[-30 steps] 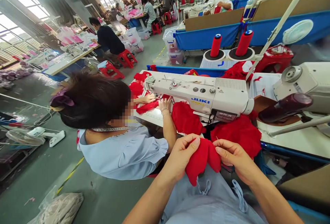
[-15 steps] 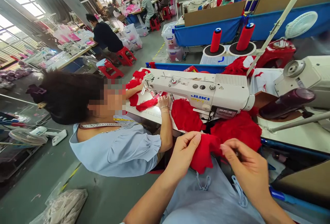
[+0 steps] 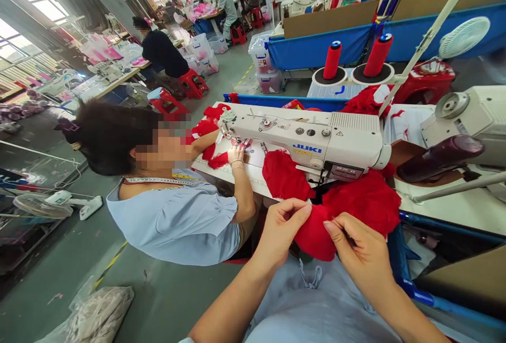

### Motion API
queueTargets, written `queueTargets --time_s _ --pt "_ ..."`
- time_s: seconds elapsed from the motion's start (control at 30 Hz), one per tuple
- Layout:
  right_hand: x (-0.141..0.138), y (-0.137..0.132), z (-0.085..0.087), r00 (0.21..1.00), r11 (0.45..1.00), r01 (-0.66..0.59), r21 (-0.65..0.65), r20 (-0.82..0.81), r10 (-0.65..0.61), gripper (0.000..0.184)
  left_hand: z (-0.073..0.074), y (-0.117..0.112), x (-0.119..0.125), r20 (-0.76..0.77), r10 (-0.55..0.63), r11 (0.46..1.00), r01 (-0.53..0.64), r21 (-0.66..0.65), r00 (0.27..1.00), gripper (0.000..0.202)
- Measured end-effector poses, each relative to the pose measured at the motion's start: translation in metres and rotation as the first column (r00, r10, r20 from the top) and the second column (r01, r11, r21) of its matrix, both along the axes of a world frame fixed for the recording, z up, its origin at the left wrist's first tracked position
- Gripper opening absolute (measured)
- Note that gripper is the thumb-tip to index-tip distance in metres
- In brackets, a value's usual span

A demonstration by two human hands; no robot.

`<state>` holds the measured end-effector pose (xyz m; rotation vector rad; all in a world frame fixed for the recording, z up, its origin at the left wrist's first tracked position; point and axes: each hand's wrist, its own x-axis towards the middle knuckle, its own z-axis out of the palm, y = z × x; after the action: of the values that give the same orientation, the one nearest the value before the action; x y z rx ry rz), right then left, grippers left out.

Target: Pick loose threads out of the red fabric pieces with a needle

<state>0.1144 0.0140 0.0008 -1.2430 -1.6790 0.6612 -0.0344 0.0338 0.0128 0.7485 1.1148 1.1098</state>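
My left hand pinches the upper edge of a small red fabric piece held over my lap. My right hand grips the same piece from the right, with a thin needle-like point showing between its fingertips. More red fabric is heaped just behind, at the table edge. A white Juki sewing machine stands beyond it.
A co-worker in a light blue top sits close on the left, with hands on red cloth at the machine's needle. Two red thread cones stand behind the machine. A second machine is at right. A plastic bag lies on the floor.
My hands drew closer together and turned the red piece, bunching it into a rounder shape. The co-worker's hands pulled nearer to the needle and the head turned.
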Motion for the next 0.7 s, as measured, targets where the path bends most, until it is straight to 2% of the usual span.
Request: queueTargets --time_s 0.1,0.17,0.27,0.37,0.43,0.53,0.57,0.63,0.7 --pt "-0.001 0.000 -0.002 0.998 0.998 -0.050 0.050 0.028 0.048 0.023 -0.003 0.003 0.004 0.126 0.113 0.989 -0.099 -0.112 0.986 0.027" --pt "-0.002 0.001 -0.004 0.998 0.997 -0.063 0.050 0.031 0.062 0.025 -0.007 0.005 0.006 0.168 0.183 0.976 -0.158 -0.152 0.969 0.031" --pt "-0.003 0.002 -0.006 1.000 1.000 -0.022 -0.001 -0.012 0.022 0.031 -0.011 0.006 0.007 0.165 0.132 0.982 -0.106 -0.156 0.977 0.033" --pt "-0.004 0.002 -0.008 0.998 0.998 0.006 -0.055 -0.059 -0.009 0.024 -0.014 0.005 0.006 0.125 0.019 0.991 -0.002 -0.133 0.992 0.033" --pt "-0.003 0.001 -0.010 0.997 0.997 -0.015 -0.077 -0.073 0.010 0.017 -0.016 0.004 0.005 0.121 0.023 0.991 -0.007 -0.132 0.992 0.034" --pt "0.001 0.001 -0.017 0.991 0.985 -0.093 -0.145 -0.113 0.077 0.020 -0.017 0.005 0.001 0.163 0.055 0.990 -0.032 -0.141 0.985 0.035" --pt "0.003 0.002 -0.020 0.987 0.980 -0.091 -0.180 -0.147 0.064 0.020 -0.017 0.006 -0.001 0.178 0.058 0.990 -0.034 -0.137 0.982 0.035" --pt "0.009 0.006 -0.029 0.964 0.958 -0.028 -0.286 -0.260 -0.050 0.016 -0.015 0.007 -0.006 0.205 0.051 0.992 -0.025 -0.127 0.977 0.034" --pt "0.015 0.013 -0.037 0.892 0.894 -0.026 -0.447 -0.414 -0.180 0.033 -0.011 0.008 -0.011 0.232 0.038 0.992 -0.008 -0.129 0.972 0.033"
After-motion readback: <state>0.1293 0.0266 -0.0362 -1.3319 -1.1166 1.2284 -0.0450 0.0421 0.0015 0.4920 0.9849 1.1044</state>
